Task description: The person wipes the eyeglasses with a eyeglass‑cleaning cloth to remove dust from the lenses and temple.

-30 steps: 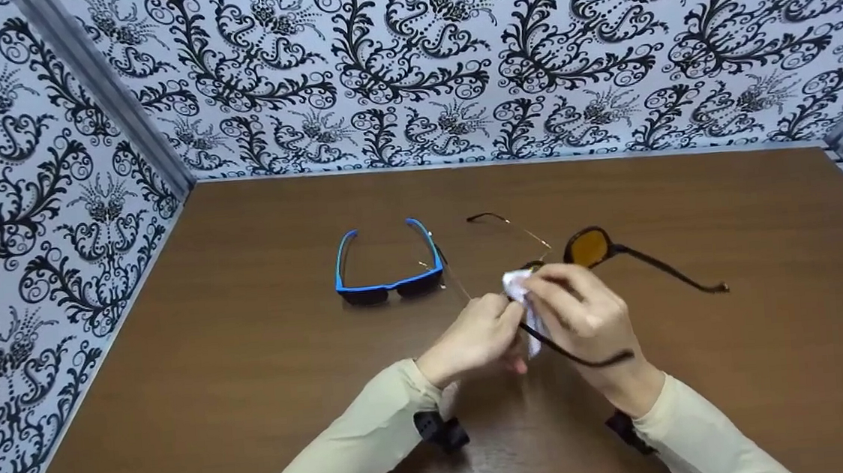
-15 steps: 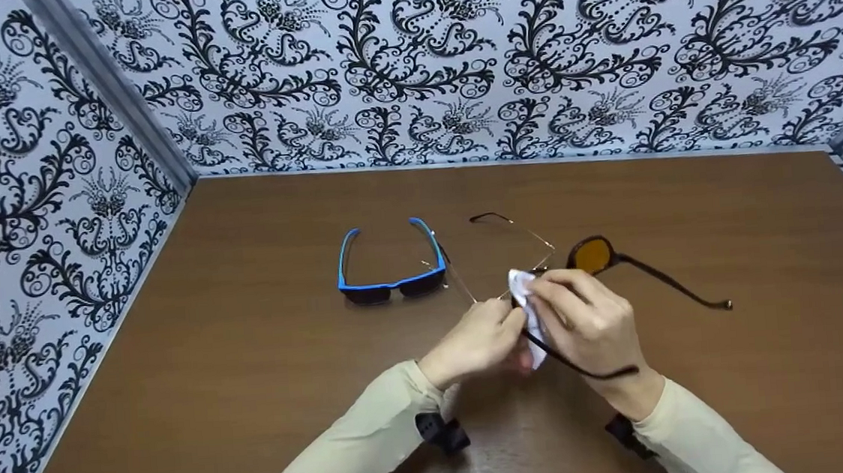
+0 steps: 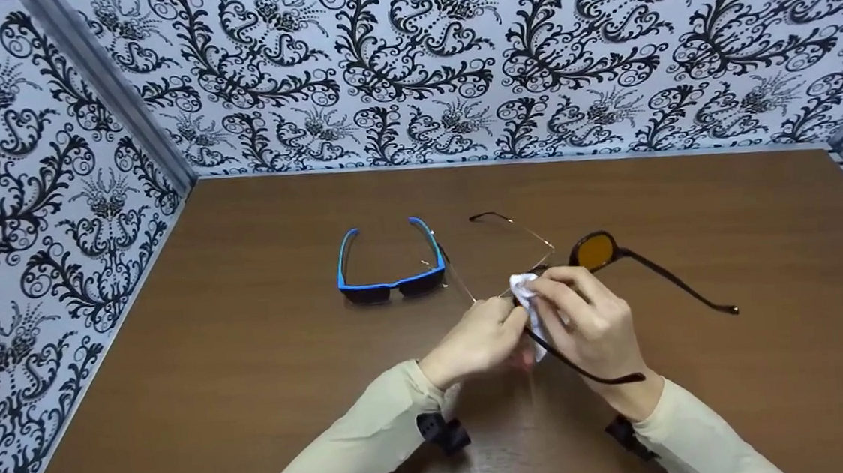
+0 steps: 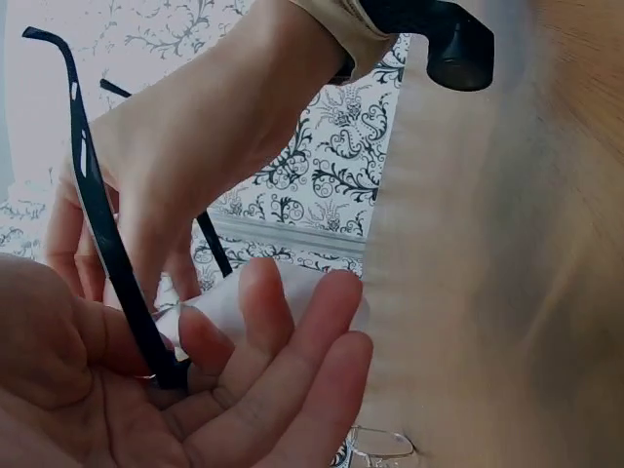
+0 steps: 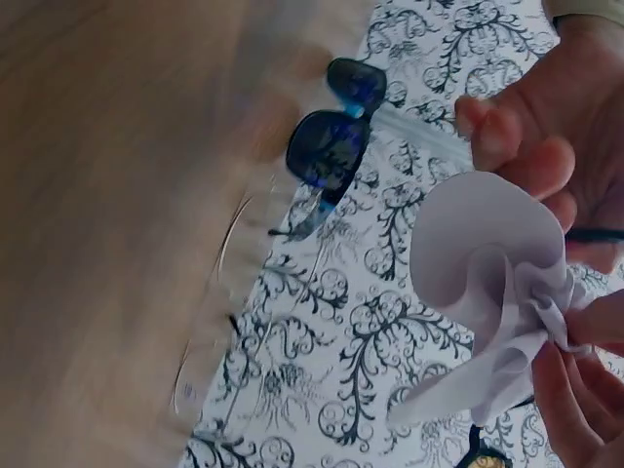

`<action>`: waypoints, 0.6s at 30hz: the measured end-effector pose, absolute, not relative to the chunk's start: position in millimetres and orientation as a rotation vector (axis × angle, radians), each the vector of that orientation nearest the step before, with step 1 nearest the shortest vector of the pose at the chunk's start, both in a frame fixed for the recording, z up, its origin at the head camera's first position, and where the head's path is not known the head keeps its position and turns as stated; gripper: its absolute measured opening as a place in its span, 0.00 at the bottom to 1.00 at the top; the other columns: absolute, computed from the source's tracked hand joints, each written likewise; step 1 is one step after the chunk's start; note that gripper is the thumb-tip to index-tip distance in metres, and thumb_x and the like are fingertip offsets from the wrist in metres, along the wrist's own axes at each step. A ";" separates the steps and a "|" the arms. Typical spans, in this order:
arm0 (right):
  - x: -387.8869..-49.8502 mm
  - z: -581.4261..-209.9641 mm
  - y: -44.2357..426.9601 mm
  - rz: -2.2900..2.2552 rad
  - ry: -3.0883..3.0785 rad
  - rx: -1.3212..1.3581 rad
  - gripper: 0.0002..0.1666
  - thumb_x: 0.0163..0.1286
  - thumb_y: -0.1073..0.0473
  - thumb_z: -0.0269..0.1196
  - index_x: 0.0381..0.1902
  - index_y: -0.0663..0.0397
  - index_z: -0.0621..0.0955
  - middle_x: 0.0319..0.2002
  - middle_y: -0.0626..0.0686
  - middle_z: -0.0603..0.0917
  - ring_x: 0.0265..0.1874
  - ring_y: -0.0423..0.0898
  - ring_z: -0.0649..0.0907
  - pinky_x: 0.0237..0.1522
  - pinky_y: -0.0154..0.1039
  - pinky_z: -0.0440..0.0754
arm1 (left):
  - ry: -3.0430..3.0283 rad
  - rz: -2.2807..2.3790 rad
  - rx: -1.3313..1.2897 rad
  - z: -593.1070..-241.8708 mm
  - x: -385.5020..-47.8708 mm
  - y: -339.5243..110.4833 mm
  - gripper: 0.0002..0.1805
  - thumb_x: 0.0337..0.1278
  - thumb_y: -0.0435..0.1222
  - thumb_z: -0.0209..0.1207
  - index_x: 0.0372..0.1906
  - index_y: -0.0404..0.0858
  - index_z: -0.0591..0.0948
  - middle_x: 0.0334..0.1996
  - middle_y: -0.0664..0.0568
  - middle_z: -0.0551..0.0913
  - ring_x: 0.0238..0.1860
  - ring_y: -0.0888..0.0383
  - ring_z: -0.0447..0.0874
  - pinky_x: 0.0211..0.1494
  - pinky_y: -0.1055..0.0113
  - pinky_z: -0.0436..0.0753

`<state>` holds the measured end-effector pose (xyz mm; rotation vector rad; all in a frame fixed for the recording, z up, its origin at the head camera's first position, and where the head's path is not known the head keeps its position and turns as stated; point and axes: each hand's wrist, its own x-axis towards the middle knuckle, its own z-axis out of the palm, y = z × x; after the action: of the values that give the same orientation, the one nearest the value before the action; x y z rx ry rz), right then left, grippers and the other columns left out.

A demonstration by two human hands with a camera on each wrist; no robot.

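In the head view, dark-framed sunglasses with amber lenses are held off the table, one temple reaching right and the other toward the wearer. My left hand grips them by one end, near a hinge. The left wrist view has a dark temple rising from between the left thumb and fingers. A crumpled whitish cloth is pinched in my right hand and lies against the left-end lens area. Cloth and hands hide that lens and most of the bridge.
Blue-framed sunglasses with dark lenses stand on the brown table, temples pointing away. Thin gold-wire glasses lie just beyond the hands, partly covered by them. Patterned walls border the table at the back and sides.
The held sunglasses have tilted slightly, their temple ends shifting lower in the head view. The cloth has shifted and bunched a little under the right fingers. Both hands stay at nearly the same place.
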<state>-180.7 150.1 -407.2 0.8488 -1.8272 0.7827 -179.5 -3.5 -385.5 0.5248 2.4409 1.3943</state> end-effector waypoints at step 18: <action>-179.7 -398.7 175.0 0.829 -1.934 0.722 0.09 0.54 0.74 0.64 0.36 0.64 0.83 0.35 0.59 0.81 0.29 0.51 0.81 0.37 0.27 0.78 | 2.494 1.473 0.417 -393.6 -182.2 -11.7 0.17 0.67 0.32 0.42 0.25 0.37 0.78 0.16 0.47 0.83 0.21 0.52 0.85 0.25 0.71 0.76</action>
<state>-179.7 175.0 -398.7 0.7221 -1.9341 0.8287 -182.2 -11.7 -393.6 0.4171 2.4944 1.4727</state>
